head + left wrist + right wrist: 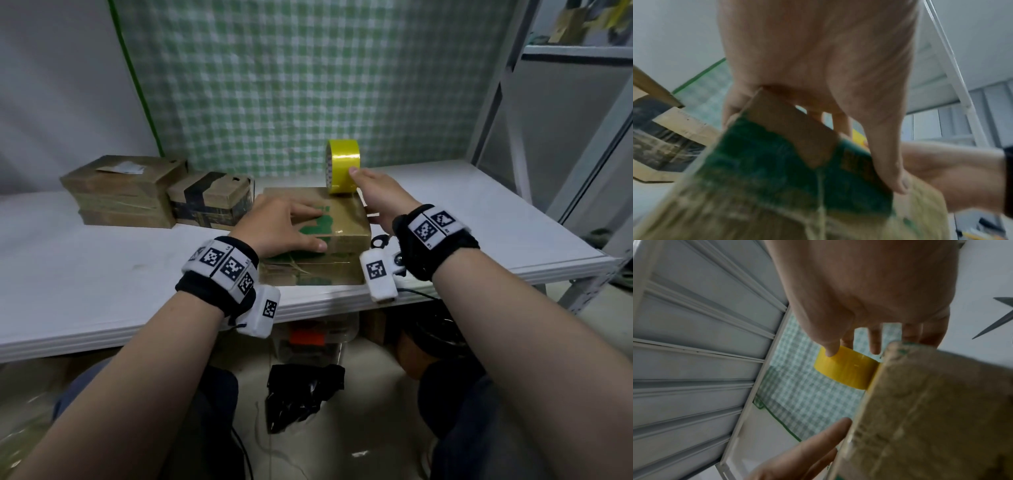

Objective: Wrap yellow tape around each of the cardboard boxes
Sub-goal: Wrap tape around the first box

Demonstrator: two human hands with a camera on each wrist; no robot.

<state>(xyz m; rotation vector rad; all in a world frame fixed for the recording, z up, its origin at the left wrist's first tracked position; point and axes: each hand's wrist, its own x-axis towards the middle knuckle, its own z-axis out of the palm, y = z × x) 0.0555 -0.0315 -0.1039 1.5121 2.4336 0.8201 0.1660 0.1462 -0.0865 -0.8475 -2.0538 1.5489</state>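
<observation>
Bare worktop (102,274) lies open to the left front, and another open stretch runs right of the near cardboard box (346,226) toward the shelf frame (507,102). Two more boxes (123,192) stand touching at the back left, just beside the near box, closing that side. The tape roll (342,168) stands upright on the near box's far corner. The checked cloth (308,85) walls off the rear.

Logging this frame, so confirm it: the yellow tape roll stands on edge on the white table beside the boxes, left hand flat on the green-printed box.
One thing is wrong: the yellow tape roll does stand on edge, but on the far right corner of the green-printed box, not on the white table. The head view shows it. The left hand does lie flat on that box.
</observation>
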